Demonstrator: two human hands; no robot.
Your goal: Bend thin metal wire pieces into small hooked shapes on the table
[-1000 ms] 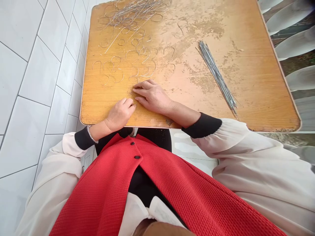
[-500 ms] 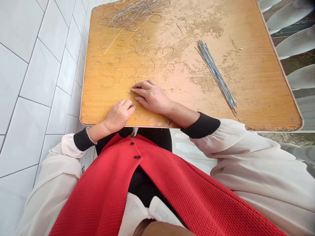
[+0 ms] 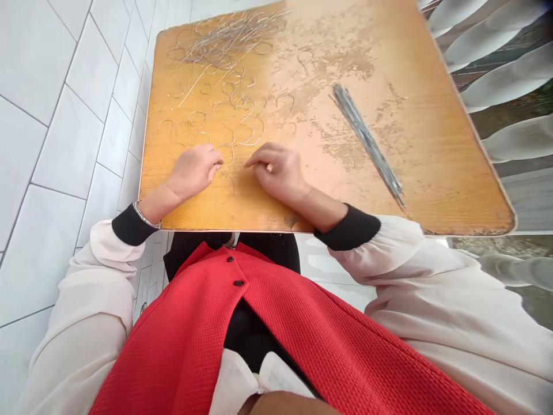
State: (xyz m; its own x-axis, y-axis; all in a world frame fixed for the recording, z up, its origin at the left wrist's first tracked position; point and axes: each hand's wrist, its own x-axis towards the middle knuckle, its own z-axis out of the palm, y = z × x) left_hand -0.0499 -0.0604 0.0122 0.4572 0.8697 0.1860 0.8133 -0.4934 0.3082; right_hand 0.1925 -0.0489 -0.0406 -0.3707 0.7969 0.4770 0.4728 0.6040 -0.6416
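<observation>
My left hand point(image 3: 193, 169) is over the near left part of the wooden table point(image 3: 449, 190), its fingers curled and thumb pressed to them beside a curved wire piece. To its right, my right hand point(image 3: 279, 171) is bent at the wrist with thumb and index finger brought together. Whatever either pinch holds is too thin and blurred to make out. A faint curved wire point(image 3: 234, 189) lies on the tabletop between the hands. Just beyond them are several bent wire pieces point(image 3: 261, 128), shaped in arcs and S-curves.
A tangled pile of wires point(image 3: 228, 43) covers the far left of the table. On the right lies a bundle of straight grey wires point(image 3: 367, 141), slanting toward me. One bent wire lies apart near the far middle. White tiled wall point(image 3: 60, 150) borders the left; white balusters point(image 3: 496, 78) stand at right.
My left hand has lifted and moved away from me, up beside the bent wires. My right hand has shifted slightly right, and its fingers have curled. The view has tilted a little.
</observation>
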